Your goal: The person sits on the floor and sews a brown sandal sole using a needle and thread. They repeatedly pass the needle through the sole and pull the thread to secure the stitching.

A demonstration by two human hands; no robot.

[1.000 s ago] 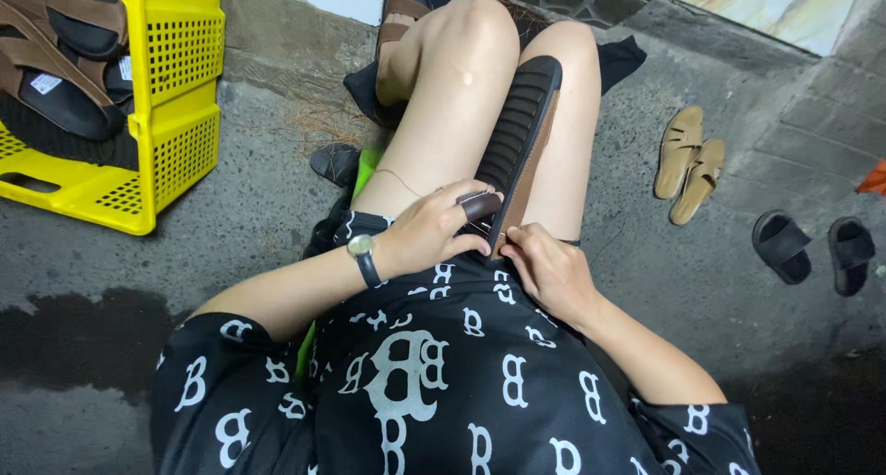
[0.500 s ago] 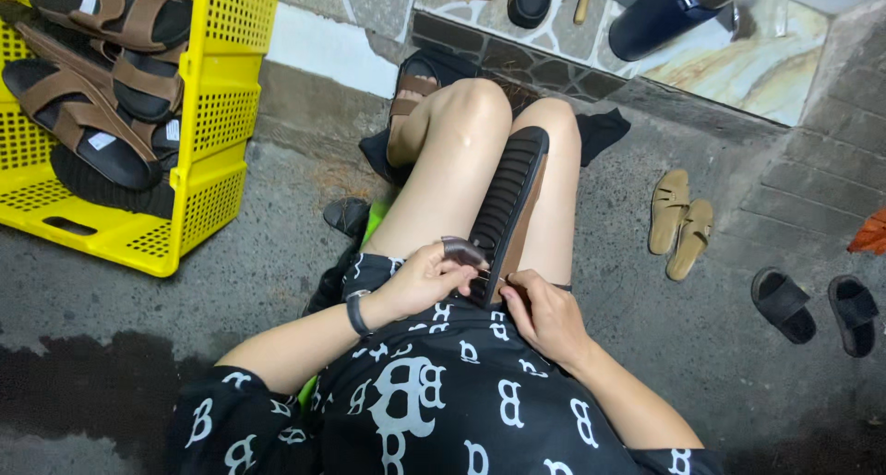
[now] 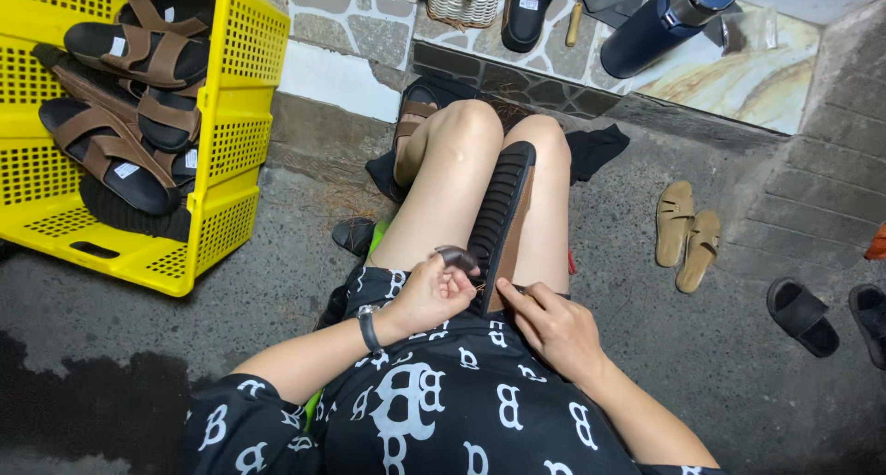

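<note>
While lying between the knees, the sandal sole (image 3: 503, 218) meets both hands (image 3: 489, 309).

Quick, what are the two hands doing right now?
Left hand: closed, pinching a small dark piece against the black sandal sole.
Right hand: fingers curled on the sole's near end; its grip cannot be told.

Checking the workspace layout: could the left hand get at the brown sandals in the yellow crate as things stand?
Probably yes with a stretch: the left hand is on the crate's side, nothing stands between, and the yellow crate is open-topped, brown sandals exposed.
</note>
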